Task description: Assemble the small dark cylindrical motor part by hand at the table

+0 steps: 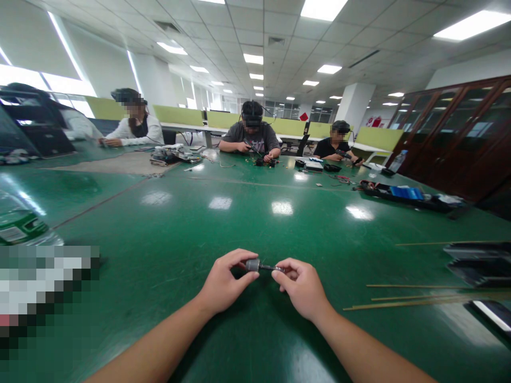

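A small grey cylinder with a thin dark shaft (253,265) lies level between my two hands, just above the green table (247,234). The thumb and fingers of my left hand (224,281) are closed on its wide grey end. At the other end, my right hand (301,287) pinches the tip of the shaft, and its fingertips cover part of it. I cannot make out exactly what kind of part it is.
Thin yellowish rods (415,301), dark trays (479,263) and a phone-like slab (493,316) lie at right. A plastic bottle (24,226) is at left. Farther off sits a tool tray (383,194). Several people sit across the table, one person (251,135) straight ahead.
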The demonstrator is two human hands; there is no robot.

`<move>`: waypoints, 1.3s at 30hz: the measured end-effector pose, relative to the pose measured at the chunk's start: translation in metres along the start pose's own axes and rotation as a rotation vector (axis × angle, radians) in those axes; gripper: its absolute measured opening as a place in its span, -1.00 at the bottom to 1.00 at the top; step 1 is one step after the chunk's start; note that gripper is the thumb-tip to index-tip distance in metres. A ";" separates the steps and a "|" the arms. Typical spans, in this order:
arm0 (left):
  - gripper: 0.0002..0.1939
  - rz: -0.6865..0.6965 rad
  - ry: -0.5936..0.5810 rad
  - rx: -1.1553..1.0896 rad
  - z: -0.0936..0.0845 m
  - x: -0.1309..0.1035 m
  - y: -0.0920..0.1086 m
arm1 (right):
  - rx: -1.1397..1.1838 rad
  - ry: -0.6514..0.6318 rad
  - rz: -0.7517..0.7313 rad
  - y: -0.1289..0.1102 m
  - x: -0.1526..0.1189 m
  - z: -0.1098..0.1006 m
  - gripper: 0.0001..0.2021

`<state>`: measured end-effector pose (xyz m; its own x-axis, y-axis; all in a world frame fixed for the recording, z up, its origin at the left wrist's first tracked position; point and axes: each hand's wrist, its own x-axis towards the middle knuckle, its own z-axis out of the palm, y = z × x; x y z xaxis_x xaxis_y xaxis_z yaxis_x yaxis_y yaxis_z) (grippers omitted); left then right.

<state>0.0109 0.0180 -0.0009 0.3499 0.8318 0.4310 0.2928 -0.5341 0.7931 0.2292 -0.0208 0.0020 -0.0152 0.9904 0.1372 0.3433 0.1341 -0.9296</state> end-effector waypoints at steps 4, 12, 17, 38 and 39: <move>-0.69 0.000 0.007 -0.009 0.000 0.000 -0.001 | -0.003 0.000 -0.005 0.000 0.001 0.000 -0.86; -0.68 -0.012 0.008 -0.013 0.000 0.000 -0.004 | 0.001 0.005 0.001 0.001 0.001 0.001 -0.85; -0.68 -0.010 0.011 -0.019 0.000 0.000 -0.003 | 0.008 0.012 0.009 0.000 0.001 0.001 -0.85; -0.69 0.003 0.035 -0.007 -0.002 0.000 0.000 | 0.028 0.028 0.003 -0.002 0.001 -0.001 -0.84; -0.68 0.001 0.035 -0.008 -0.002 0.000 0.000 | 0.029 0.027 0.002 -0.002 0.001 -0.001 -0.84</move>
<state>0.0088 0.0186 -0.0003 0.3187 0.8362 0.4463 0.2854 -0.5337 0.7961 0.2293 -0.0198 0.0041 0.0109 0.9895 0.1439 0.3164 0.1330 -0.9393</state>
